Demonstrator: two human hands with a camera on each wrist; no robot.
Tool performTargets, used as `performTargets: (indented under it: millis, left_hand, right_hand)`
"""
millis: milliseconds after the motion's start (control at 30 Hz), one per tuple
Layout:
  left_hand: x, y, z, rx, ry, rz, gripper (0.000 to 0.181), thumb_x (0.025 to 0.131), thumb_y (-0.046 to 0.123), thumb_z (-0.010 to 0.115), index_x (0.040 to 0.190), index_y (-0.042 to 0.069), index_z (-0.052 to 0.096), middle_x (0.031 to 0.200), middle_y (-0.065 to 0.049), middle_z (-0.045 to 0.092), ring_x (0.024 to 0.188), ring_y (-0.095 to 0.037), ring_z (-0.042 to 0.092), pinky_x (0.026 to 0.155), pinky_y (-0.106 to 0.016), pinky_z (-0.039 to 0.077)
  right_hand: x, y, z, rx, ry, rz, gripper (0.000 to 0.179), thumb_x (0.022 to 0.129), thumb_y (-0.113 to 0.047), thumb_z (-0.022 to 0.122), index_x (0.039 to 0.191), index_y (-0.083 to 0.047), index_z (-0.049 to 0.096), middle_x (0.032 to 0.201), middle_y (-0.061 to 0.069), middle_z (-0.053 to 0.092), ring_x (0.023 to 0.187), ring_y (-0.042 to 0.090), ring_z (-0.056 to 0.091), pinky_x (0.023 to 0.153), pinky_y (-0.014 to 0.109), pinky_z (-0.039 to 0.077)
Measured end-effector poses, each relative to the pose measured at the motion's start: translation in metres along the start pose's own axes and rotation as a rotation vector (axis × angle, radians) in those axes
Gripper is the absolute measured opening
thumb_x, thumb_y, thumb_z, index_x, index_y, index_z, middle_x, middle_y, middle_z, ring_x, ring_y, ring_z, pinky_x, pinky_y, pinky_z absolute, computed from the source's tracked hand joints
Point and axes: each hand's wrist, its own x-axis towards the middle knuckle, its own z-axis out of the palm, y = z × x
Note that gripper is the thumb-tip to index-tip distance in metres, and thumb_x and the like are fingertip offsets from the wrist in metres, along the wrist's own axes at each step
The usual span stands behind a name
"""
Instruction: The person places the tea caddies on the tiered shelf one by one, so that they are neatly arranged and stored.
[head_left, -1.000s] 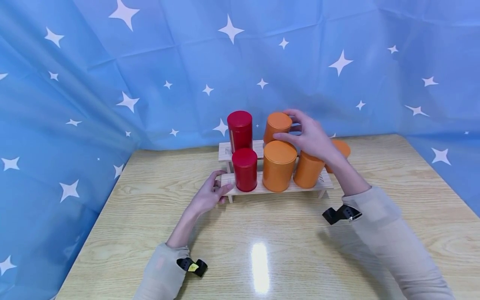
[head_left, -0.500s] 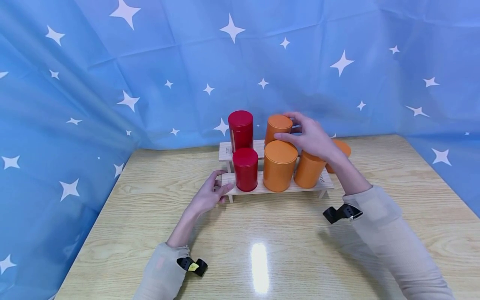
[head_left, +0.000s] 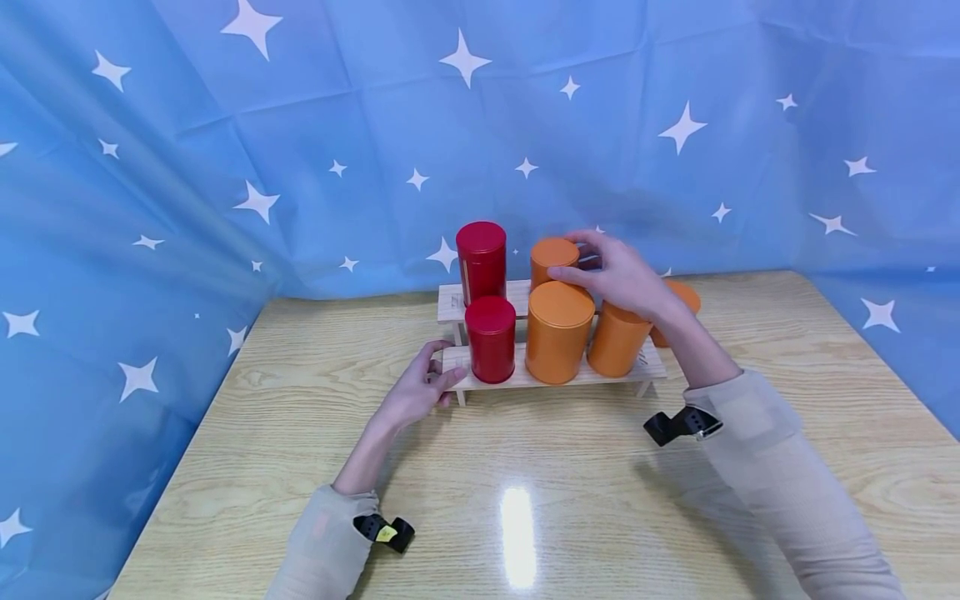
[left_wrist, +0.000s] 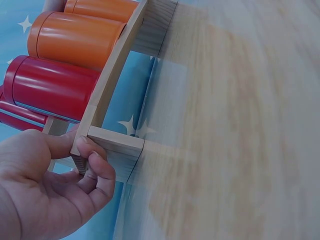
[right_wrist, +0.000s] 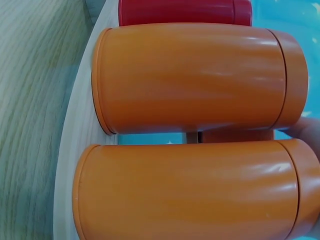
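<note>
My right hand point(head_left: 626, 271) grips an orange canister point(head_left: 552, 265) by its upper part, thumb on the near side and fingers behind. That canister stands upright over the back tier, its lower part hidden by a larger orange canister point(head_left: 558, 333) in front. In the right wrist view, only a sliver of the held canister point(right_wrist: 239, 136) shows between two front ones. At the left end of the two-tier wooden rack point(head_left: 456, 360), my left hand point(head_left: 415, 392) pinches the lower shelf. The left wrist view shows its thumb over the board point(left_wrist: 89, 117) and curled fingers beneath.
Red canisters stand on the rack's left side, one on the back tier point(head_left: 481, 258) and one in front point(head_left: 491, 342). Another orange canister point(head_left: 617, 342) is at front right. Beyond my right wrist is one more orange canister point(head_left: 682, 296). A blue starry curtain point(head_left: 360, 125) hangs behind.
The orange canister in my right hand has come down slightly and now stands straighter, shifted a little left. My left hand keeps its hold on the rack's end.
</note>
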Motion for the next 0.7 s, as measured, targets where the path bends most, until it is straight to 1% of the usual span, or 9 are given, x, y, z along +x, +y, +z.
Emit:
performTargets:
  millis: [267,400,700]
  left_hand:
    - [0.001,-0.0008,0.0001,0.0,0.0,0.008,0.055,0.101,0.017,0.065,0.147,0.007,0.037,0.083,-0.007,0.041,0.059,-0.019,0.052,0.059,-0.028,0.042]
    - [0.0006,-0.0003,0.001,0.009,0.008,0.007,0.055,0.101,0.017,0.066,0.147,0.007,0.037,0.083,-0.007,0.041,0.058,-0.019,0.051,0.056,-0.027,0.04]
    - [0.0004,-0.0004,0.0011,0.019,0.013,0.001,0.057,0.1,0.019,0.066,0.148,0.009,0.037,0.084,-0.008,0.041,0.059,-0.02,0.052,0.057,-0.028,0.039]
  right_hand:
    - [-0.0008,0.0003,-0.0006,-0.002,-0.008,-0.002,0.07,0.095,-0.046,0.069,0.149,-0.009,0.043,0.136,0.014,0.053,0.127,0.035,0.052,0.107,0.055,0.041]
    - [-0.0023,-0.0014,-0.0006,0.004,-0.011,0.005,0.069,0.095,-0.046,0.069,0.148,-0.009,0.043,0.137,0.015,0.053,0.127,0.036,0.052,0.107,0.056,0.04]
    - [-0.0021,-0.0001,0.0005,-0.027,-0.001,0.017,0.072,0.095,-0.053,0.065,0.149,-0.012,0.042,0.138,0.013,0.053,0.127,0.034,0.051,0.106,0.056,0.042]
